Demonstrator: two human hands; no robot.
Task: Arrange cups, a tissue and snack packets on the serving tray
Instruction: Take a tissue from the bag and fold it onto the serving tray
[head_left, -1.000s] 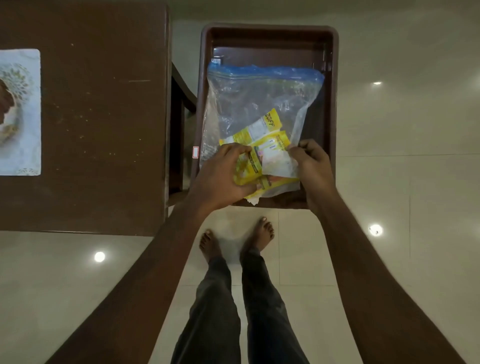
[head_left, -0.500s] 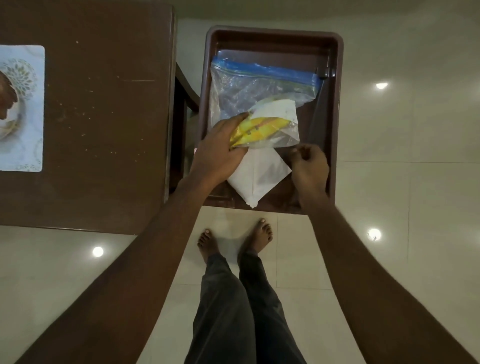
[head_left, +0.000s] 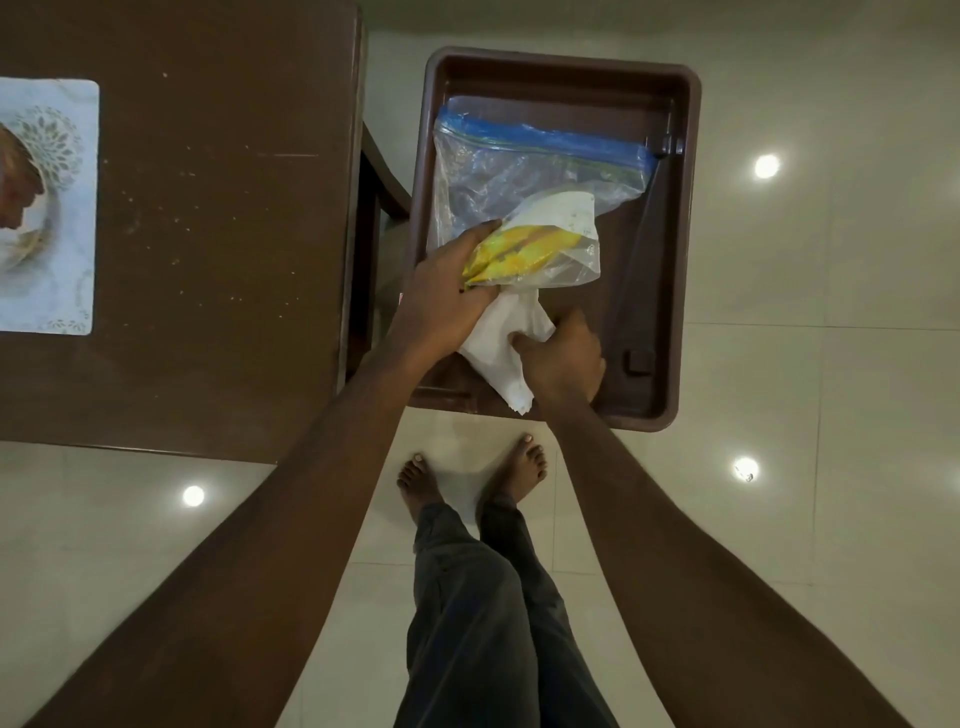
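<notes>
Brown tray (head_left: 561, 60); clear zip bag (head_left: 519, 171) inside, yellow snack packets (head_left: 524, 252) within; white tissue (head_left: 493, 338) crumpled, near end.

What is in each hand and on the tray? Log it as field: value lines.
tray: brown, beside the table
zip bag: clear with a blue seal, lying in the tray
snack packets: yellow, inside the zip bag at its near end
tissue: white, at the tray's near end, below the zip bag
left hand: grips the zip bag around the snack packets
right hand: grips the tissue
cups: none in view
</notes>
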